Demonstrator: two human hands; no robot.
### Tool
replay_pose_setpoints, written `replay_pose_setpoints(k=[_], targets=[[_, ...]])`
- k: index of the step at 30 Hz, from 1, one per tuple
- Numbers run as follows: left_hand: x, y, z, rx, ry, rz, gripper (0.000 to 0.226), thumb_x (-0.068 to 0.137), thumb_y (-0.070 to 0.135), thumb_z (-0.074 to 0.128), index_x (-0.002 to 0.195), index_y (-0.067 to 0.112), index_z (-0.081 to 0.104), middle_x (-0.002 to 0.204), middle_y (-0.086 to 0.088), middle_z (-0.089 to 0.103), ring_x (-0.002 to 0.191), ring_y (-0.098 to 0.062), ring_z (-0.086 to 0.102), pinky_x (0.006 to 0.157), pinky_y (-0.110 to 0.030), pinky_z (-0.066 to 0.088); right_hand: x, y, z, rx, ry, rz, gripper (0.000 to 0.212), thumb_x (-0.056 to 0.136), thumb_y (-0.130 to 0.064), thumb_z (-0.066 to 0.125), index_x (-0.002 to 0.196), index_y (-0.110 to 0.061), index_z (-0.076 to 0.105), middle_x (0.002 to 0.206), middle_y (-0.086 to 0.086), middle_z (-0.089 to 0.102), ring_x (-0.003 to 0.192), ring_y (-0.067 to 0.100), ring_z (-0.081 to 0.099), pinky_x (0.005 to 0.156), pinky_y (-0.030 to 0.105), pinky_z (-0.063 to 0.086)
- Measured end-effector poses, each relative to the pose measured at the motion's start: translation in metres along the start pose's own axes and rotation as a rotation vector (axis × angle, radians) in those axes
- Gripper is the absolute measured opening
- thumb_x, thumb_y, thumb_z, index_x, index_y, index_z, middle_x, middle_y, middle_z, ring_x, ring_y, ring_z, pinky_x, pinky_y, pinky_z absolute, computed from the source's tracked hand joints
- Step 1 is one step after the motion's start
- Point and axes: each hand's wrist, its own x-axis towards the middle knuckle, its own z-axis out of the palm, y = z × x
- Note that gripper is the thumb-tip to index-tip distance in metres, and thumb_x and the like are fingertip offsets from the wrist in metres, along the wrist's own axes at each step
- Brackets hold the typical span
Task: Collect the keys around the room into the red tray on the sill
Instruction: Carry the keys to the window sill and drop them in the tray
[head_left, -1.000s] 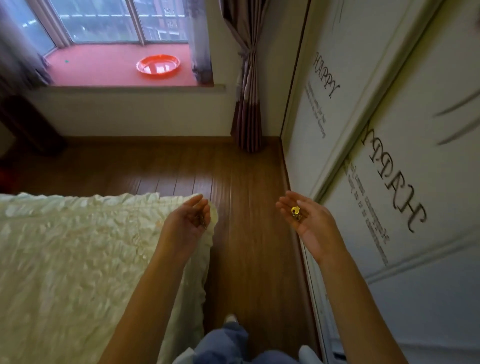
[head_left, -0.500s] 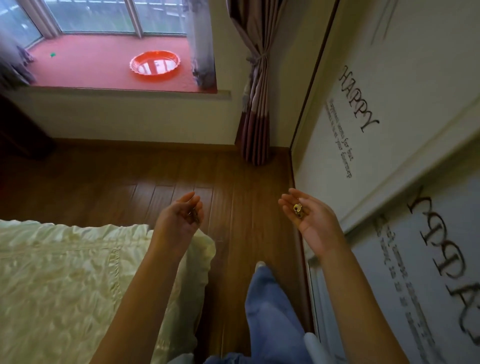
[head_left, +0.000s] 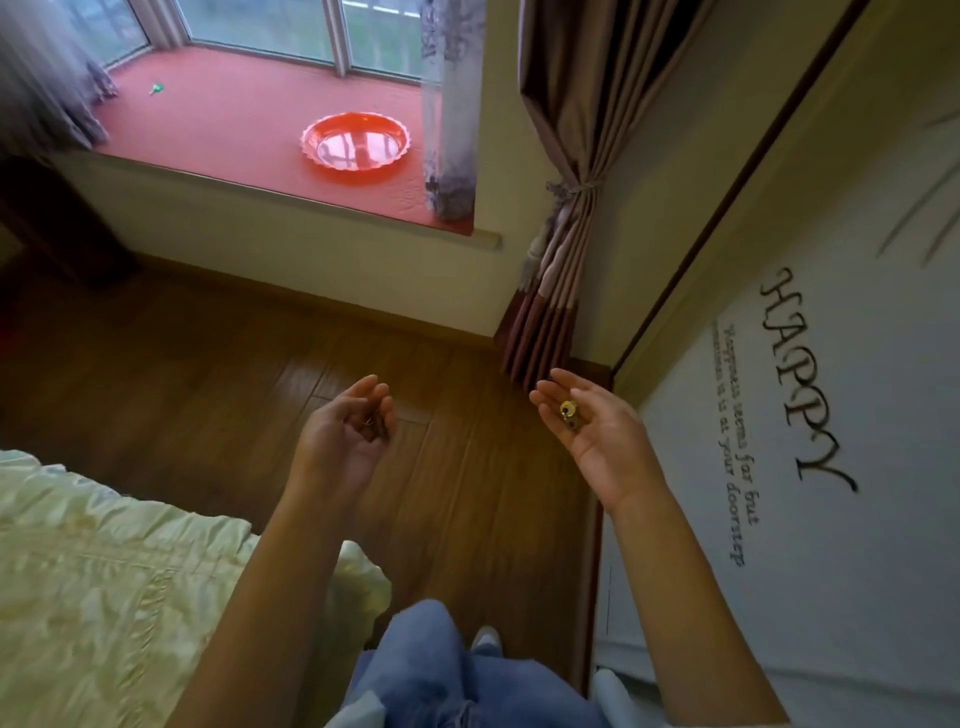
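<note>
The red tray (head_left: 355, 147) with a scalloped rim sits on the red window sill (head_left: 228, 119), with nothing visible inside it. My left hand (head_left: 343, 441) is cupped palm up over the wooden floor and holds dark keys (head_left: 377, 425) against its curled fingers. My right hand (head_left: 597, 436) is held palm up to the right, near the wardrobe door, with a gold-headed key (head_left: 568, 412) lying in its palm. Both hands are well short of the sill. A small green object (head_left: 156, 89) lies far back on the sill; I cannot tell what it is.
The bed (head_left: 104, 571) with a pale quilted cover fills the lower left. A wardrobe door (head_left: 831, 415) with "HAPPY" lettering runs along the right. A tied brown curtain (head_left: 566, 197) hangs in the corner, a sheer curtain (head_left: 449, 104) right of the tray. Dark furniture (head_left: 47, 223) stands left.
The view has advanced toward the window, so the tray and sill look larger and nearer. Both hands keep the same palm-up pose with the keys in them.
</note>
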Motion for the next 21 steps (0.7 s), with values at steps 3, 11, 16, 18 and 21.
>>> replay_pose_setpoints(k=[3,11,16,18,21], targets=[[0.033,0.011,0.012,-0.035,0.028,0.0,0.021,0.092,0.003,0.035,0.098,0.008,0.056,0.093,-0.007,0.054,0.081,-0.015,0.054,0.076,-0.027,0.046,0.042,-0.005,0.015,-0.03,-0.013,0.04,0.023,0.095,-0.005,0.042,0.107,-0.002,0.061,0.097,0.014,0.067,0.088,0.02,0.07,0.077,0.027,0.058],[0.151,0.069,0.029,-0.07,0.108,0.058,0.021,0.091,0.004,0.037,0.098,0.009,0.056,0.091,-0.006,0.054,0.08,-0.014,0.054,0.069,-0.021,0.05,0.176,-0.01,0.078,-0.098,-0.063,0.083,0.022,0.094,-0.004,0.043,0.105,-0.002,0.061,0.093,0.012,0.067,0.088,0.019,0.068,0.078,0.026,0.056],[0.234,0.135,0.052,-0.094,0.156,0.114,0.021,0.092,0.004,0.036,0.097,0.008,0.057,0.088,-0.006,0.051,0.075,-0.013,0.052,0.068,-0.022,0.047,0.277,-0.023,0.155,-0.093,-0.103,0.106,0.021,0.093,-0.001,0.041,0.099,-0.004,0.061,0.089,0.011,0.066,0.082,0.017,0.069,0.072,0.023,0.056],[0.264,0.163,0.057,-0.086,0.162,0.123,0.023,0.092,0.004,0.035,0.097,0.008,0.057,0.085,-0.005,0.051,0.073,-0.012,0.051,0.064,-0.02,0.047,0.315,-0.027,0.185,-0.1,-0.137,0.107,0.021,0.093,-0.001,0.041,0.098,-0.003,0.061,0.088,0.011,0.066,0.078,0.016,0.07,0.07,0.023,0.057],[0.301,0.199,0.059,-0.071,0.188,0.142,0.024,0.092,0.003,0.034,0.097,0.009,0.057,0.081,-0.004,0.05,0.071,-0.011,0.048,0.063,-0.02,0.044,0.364,-0.024,0.223,-0.111,-0.145,0.111,0.021,0.093,-0.002,0.042,0.098,-0.003,0.062,0.088,0.011,0.066,0.077,0.017,0.071,0.067,0.022,0.056]])
